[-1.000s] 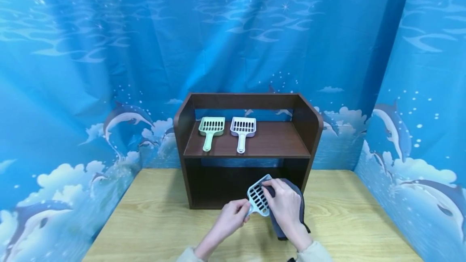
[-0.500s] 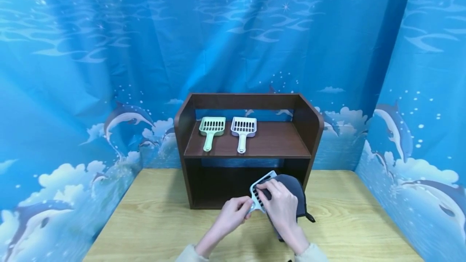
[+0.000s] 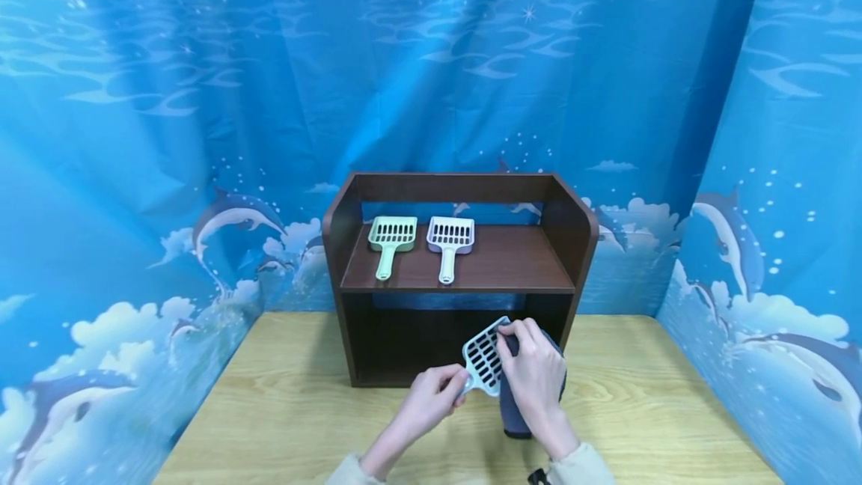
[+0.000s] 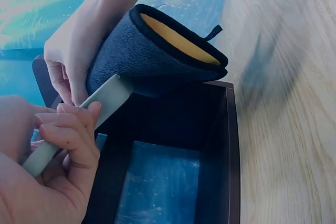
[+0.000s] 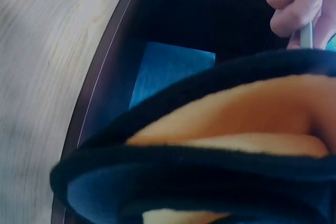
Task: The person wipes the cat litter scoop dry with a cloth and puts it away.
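Observation:
In the head view my left hand (image 3: 431, 395) grips the handle of a pale blue slotted litter scoop (image 3: 481, 359) in front of the shelf's lower opening. My right hand (image 3: 536, 380) pinches a dark blue cloth (image 3: 515, 410) against the right side of the scoop's head. The left wrist view shows the fingers (image 4: 73, 135) curled round the handle, with the scoop (image 4: 113, 98) seen edge-on against the cloth (image 4: 142, 56). Yellow lining (image 5: 236, 108) and black edging show in the right wrist view, where the cloth hides the right fingers.
A dark brown two-tier shelf (image 3: 512, 257) stands on the wooden table (image 3: 283, 410). A green litter scoop (image 3: 393, 234) and a white-lilac litter scoop (image 3: 450, 235) lie on its upper board. Blue ocean-print curtains (image 3: 431, 96) hang behind and at the sides.
My right hand and the cloth have moved down-left over the scoop's slots and then back up-right. The left hand and scoop have shifted slightly right.

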The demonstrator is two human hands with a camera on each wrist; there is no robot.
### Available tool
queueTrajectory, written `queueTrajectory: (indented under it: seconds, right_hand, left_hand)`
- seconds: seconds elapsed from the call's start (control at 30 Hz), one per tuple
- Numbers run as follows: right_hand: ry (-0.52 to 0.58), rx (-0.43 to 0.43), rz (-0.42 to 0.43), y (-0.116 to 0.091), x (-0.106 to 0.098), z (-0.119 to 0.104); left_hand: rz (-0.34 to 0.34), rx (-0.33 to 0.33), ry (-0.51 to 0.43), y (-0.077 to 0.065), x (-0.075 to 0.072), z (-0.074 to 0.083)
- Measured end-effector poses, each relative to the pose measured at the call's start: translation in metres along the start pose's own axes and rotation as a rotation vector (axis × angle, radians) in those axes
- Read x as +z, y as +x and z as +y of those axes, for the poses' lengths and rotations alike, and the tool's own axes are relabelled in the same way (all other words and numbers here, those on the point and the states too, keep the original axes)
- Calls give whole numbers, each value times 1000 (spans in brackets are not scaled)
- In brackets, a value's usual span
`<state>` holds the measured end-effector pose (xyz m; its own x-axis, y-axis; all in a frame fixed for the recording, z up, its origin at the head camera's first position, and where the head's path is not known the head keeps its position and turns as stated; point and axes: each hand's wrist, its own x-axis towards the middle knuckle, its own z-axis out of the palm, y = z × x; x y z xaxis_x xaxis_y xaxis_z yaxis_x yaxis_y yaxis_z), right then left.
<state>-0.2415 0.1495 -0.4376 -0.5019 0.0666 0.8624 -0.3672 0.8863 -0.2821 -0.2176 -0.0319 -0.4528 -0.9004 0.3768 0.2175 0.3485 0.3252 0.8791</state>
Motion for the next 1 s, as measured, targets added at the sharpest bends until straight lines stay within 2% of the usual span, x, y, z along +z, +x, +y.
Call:
queueTrajectory:
  seconds: [0.17, 0.33, 0.47, 0.63, 0.8, 0.87, 1.0]
  right_hand:
    - [44, -57, -35, -1, 2, -2]
    - [152, -158, -126, -6, 3, -11]
    - [236, -182, -198, -6, 2, -13]
    - [265, -229, -335, -2, -2, -8]
    - [266, -329, -464, 3, -8, -1]
    - [256, -375, -472, 4, -9, 0]
    - [229, -413, -409, 5, -7, -3]
  left_hand:
    - [23, 3, 11, -1, -1, 0]
    - [47, 27, 27, 1, -3, -1]
    - [52, 19, 2, 2, -5, -4]
    - [67, -16, -26, 3, -12, -7]
    - [92, -44, -13, 3, -24, -12]
    - [94, -43, -11, 3, -27, -12]
    - [67, -22, -12, 4, -27, -10]
